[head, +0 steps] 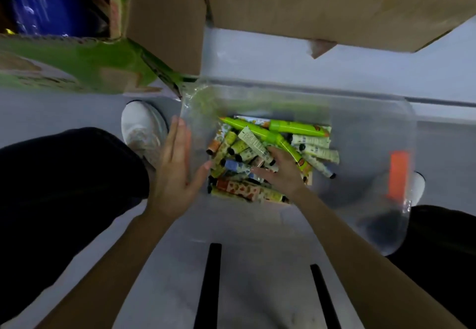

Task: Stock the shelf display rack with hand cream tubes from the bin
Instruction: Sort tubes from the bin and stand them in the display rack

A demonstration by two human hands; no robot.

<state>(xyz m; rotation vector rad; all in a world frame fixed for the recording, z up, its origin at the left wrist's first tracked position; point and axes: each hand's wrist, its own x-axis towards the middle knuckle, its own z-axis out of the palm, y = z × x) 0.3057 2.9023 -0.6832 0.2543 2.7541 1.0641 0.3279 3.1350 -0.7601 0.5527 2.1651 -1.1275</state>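
Observation:
A clear plastic bin [365, 133] stands on the floor between my feet. Several hand cream tubes [239, 189] with patterned labels lie piled in its bottom, together with two long green tubes [296, 126]. My left hand [175, 171] presses flat against the bin's left wall, fingers straight. My right hand [280, 171] reaches down into the bin and lies on the pile with its fingers spread over the tubes; whether it grips one is hidden. The display rack is not in view.
A brown cardboard box [296, 6] and a green-printed carton [77, 63] stand just beyond the bin. My white shoes [140, 127] flank the bin on the grey floor. An orange label [398, 174] sits on the bin's right wall. Two black bars [210, 285] lie near me.

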